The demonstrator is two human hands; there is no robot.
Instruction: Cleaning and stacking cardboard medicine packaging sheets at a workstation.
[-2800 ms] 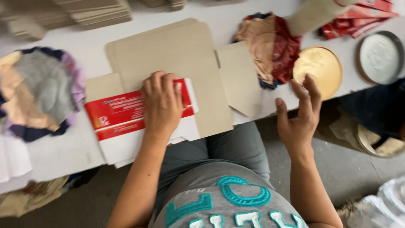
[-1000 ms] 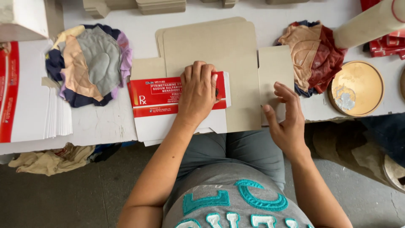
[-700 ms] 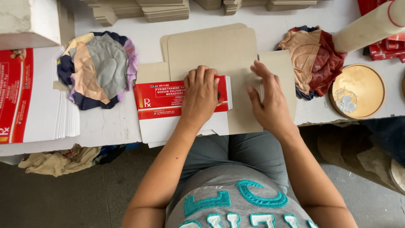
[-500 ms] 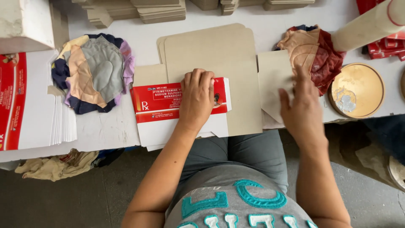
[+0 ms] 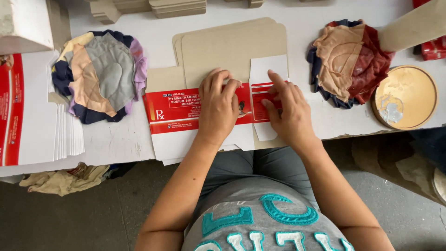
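Note:
A flat red-and-white printed carton blank (image 5: 179, 114) lies on brown cardboard blanks (image 5: 223, 46) at the near edge of a white table (image 5: 297, 14). My left hand (image 5: 218, 109) presses flat on the carton's red band, fingers spread. My right hand (image 5: 283, 109) rests on the carton's right end flap (image 5: 268, 69), which is folded over with its white and red printed side up. Fingertips of that hand press the flap down. Neither hand lifts anything.
A wad of cloth scraps (image 5: 100, 74) sits at the left, another wad (image 5: 350, 62) at the right. A round tin lid with yellowish paste (image 5: 406, 97) stands at the far right. A stack of printed blanks (image 5: 32, 121) lies at the left edge; folded cardboard stacks (image 5: 179, 7) line the back.
My right hand rose from my side to the carton's right end. The brown flap there has been folded over and now shows its printed face. My left hand stayed pressing the carton.

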